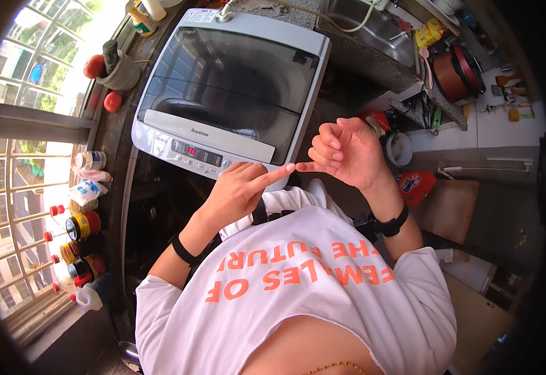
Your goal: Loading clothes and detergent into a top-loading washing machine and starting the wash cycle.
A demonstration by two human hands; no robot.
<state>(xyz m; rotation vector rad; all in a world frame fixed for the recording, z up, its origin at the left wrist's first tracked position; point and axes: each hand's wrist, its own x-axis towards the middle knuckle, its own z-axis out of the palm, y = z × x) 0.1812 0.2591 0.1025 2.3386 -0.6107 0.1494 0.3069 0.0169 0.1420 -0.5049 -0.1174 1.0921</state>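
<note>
My left hand [239, 191] is just below the front right of a top-loading washing machine [254, 28], its index finger stretched out to the right. My right hand [350, 152] is raised right of the machine, with its little finger stretched out and its other fingers curled in. The two outstretched fingertips meet or nearly meet, and I see nothing held in either hand. The machine's dark see-through lid [235, 79] is down. Its control panel [198, 153] has a lit red display. Black bands circle both wrists.
Left, jars [83, 226] and bottles line the sill beside a barred window; tomatoes [113, 101] and a grey pot [122, 72] stand further up. A steel sink [371, 33] lies at the top, a red-brown cooker [451, 75] right of it. A red bag [415, 187] is beyond my right forearm.
</note>
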